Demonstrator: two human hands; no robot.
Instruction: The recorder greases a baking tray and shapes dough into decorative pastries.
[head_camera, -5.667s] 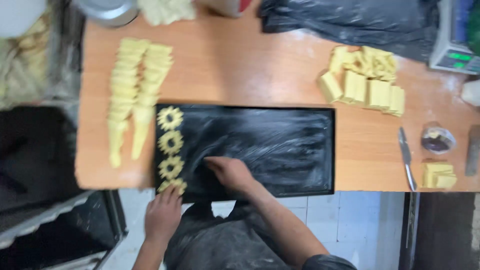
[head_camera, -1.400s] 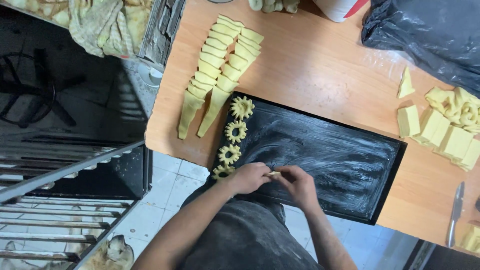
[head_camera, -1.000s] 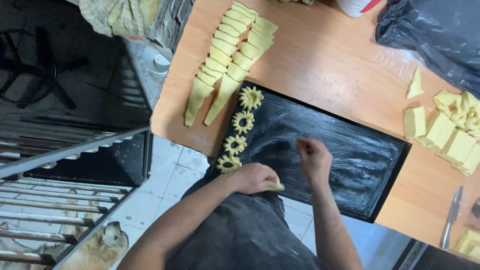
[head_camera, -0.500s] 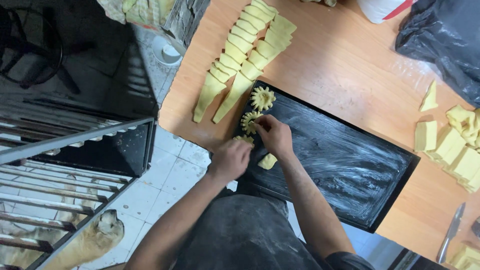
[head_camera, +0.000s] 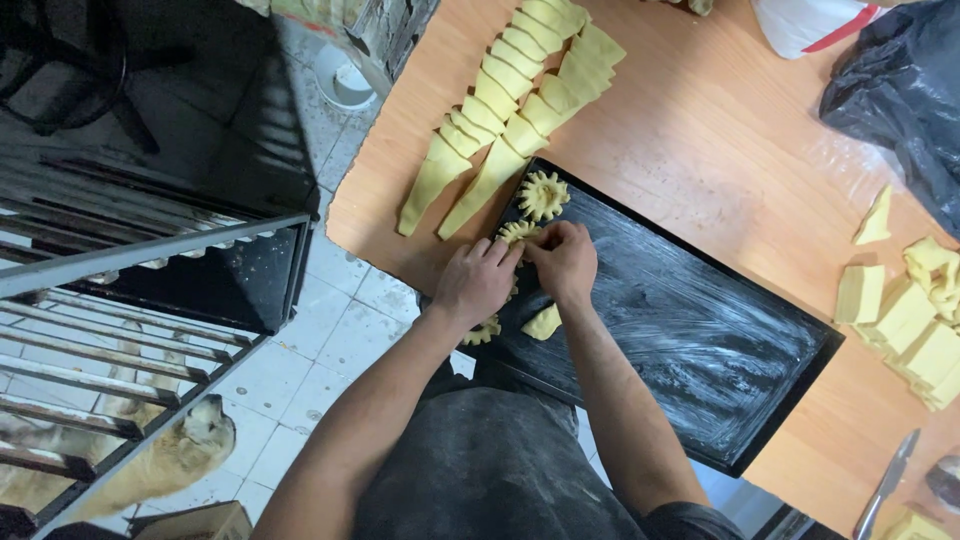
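Observation:
A black floured baking tray (head_camera: 700, 320) lies on the wooden table (head_camera: 700, 150). Flower-shaped dough pieces sit along its left edge; one (head_camera: 542, 194) lies free at the far corner. My left hand (head_camera: 478, 280) and my right hand (head_camera: 563, 258) meet over a second flower piece (head_camera: 514, 231), fingers pinching at it. A plain yellow dough piece (head_camera: 542, 323) rests on the tray just below my right wrist. Another flower piece (head_camera: 483, 331) peeks out under my left hand.
Two rows of long cut dough strips (head_camera: 500, 110) lie beyond the tray. Yellow dough blocks (head_camera: 915, 320) are stacked at the right, with a black plastic bag (head_camera: 900, 80) behind. A knife (head_camera: 885, 485) lies lower right. A metal rack (head_camera: 120, 300) and a dog (head_camera: 170, 460) are at left.
Both hands moved from the tray's near-left corner up to the second flower piece near the far corner. The plain dough piece my left hand had held stays on the tray.

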